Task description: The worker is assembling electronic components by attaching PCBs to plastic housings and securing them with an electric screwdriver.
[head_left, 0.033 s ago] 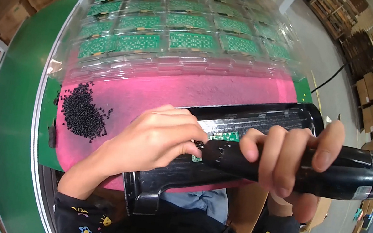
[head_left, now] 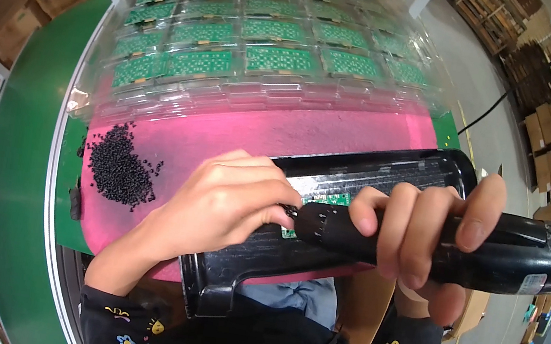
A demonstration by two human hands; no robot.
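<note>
The pink mat [head_left: 254,122] gives passage between clear trays [head_left: 180,97] and black tray [head_left: 390,168] (black pellets [head_left: 119,170] crowd its left).

The head-worn fisheye camera is looking down and forward from close above the left hand [head_left: 225,200] and the right hand [head_left: 425,231], its view reaching the clear trays [head_left: 252,91] at twelve o'clock while the patterned sleeves [head_left: 125,317] are entering at seven and five.

The black tray [head_left: 400,171] and black tool [head_left: 513,252] look glossy plastic
</note>
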